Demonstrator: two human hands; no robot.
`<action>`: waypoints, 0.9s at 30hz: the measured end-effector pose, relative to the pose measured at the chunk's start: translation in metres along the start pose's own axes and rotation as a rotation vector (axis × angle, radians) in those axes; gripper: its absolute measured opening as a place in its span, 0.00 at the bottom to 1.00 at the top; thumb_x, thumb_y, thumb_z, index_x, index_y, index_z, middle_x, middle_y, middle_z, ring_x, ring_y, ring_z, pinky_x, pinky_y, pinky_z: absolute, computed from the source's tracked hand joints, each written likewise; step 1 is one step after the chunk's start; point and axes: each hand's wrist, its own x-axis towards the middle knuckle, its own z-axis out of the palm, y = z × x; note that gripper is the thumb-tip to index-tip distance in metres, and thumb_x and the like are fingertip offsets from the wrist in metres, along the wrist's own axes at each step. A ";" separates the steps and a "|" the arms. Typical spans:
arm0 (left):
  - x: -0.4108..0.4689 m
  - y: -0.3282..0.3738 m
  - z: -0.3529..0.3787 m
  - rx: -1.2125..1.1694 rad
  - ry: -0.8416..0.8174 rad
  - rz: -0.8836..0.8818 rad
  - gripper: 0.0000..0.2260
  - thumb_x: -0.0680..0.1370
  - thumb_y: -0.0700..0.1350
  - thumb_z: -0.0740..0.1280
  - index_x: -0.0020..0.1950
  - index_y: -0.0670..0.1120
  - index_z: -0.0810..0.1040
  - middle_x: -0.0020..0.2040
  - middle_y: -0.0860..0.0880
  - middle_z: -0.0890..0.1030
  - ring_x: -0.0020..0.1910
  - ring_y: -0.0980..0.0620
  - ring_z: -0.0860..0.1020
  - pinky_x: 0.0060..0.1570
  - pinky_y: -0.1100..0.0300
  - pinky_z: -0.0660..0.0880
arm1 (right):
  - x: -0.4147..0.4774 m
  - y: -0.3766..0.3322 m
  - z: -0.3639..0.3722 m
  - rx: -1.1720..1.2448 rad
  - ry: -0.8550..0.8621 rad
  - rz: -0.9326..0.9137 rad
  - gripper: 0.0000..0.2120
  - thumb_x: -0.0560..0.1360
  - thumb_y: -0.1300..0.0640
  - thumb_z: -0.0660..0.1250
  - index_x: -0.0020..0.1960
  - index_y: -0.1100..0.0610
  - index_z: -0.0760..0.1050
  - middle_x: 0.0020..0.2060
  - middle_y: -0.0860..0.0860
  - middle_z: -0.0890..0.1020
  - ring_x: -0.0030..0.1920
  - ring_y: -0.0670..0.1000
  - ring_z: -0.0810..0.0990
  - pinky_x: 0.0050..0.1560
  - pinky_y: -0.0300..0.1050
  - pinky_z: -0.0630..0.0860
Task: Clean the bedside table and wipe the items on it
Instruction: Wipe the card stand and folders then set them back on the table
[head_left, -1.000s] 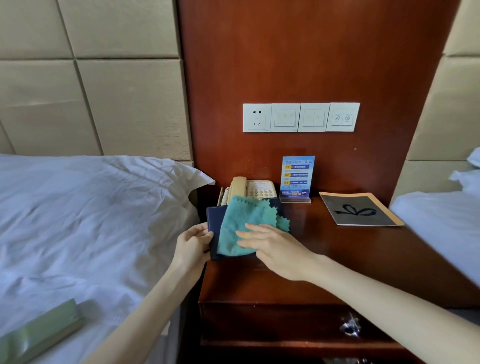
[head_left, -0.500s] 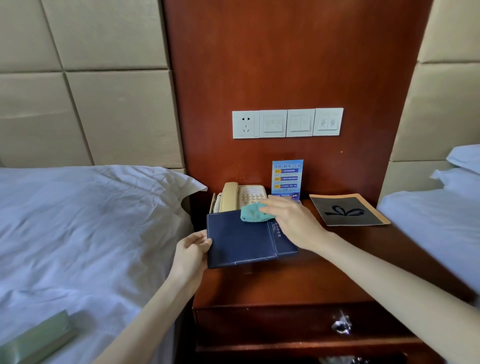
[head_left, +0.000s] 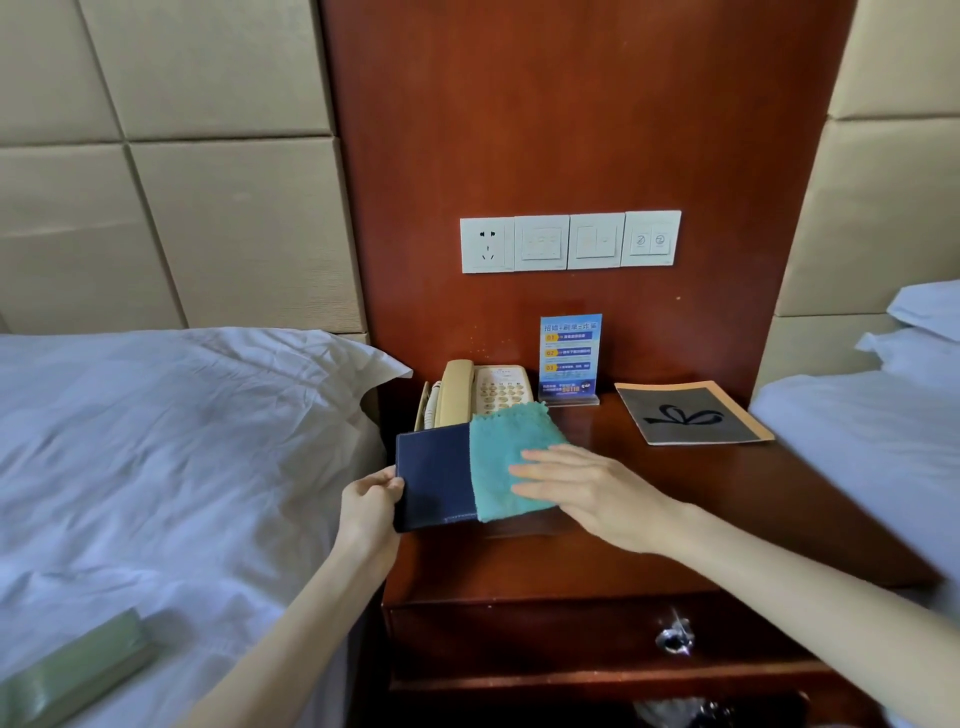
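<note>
At centre frame, a person's left hand pinches the edge of a dark blue folder on the bedside table while the right hand, fingers flat, presses a teal cloth across it. Behind, the telephone, sign stand and booklet likely await wiping, as does the tabletop.

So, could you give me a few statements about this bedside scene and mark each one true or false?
1. The right hand presses the teal cloth flat on the dark blue folder. True.
2. One hand hangs idle. False: the left hand grips the folder's left edge.
3. The telephone stands behind the folder. True.
4. A booklet lies under the cloth. False: the bow booklet lies apart, at the right rear of the bedside table.
</note>
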 end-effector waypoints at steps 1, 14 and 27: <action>-0.001 0.000 0.003 0.008 -0.005 0.006 0.15 0.80 0.32 0.53 0.49 0.38 0.79 0.48 0.40 0.82 0.48 0.45 0.79 0.49 0.55 0.75 | 0.002 0.006 -0.001 0.013 0.020 0.049 0.20 0.75 0.71 0.63 0.65 0.59 0.75 0.66 0.54 0.76 0.70 0.54 0.69 0.72 0.50 0.60; -0.006 0.006 0.032 0.116 0.038 0.335 0.09 0.80 0.34 0.58 0.57 0.42 0.75 0.52 0.46 0.80 0.52 0.52 0.77 0.53 0.59 0.72 | 0.033 0.025 -0.015 1.268 0.529 0.959 0.16 0.79 0.62 0.61 0.67 0.55 0.72 0.59 0.54 0.79 0.59 0.53 0.78 0.58 0.49 0.76; 0.008 0.003 0.018 0.188 -0.003 0.141 0.08 0.77 0.39 0.65 0.56 0.45 0.78 0.52 0.43 0.81 0.47 0.51 0.79 0.56 0.52 0.74 | 0.047 0.013 -0.048 0.934 0.617 0.874 0.17 0.72 0.58 0.72 0.60 0.57 0.75 0.52 0.53 0.82 0.51 0.53 0.82 0.53 0.57 0.80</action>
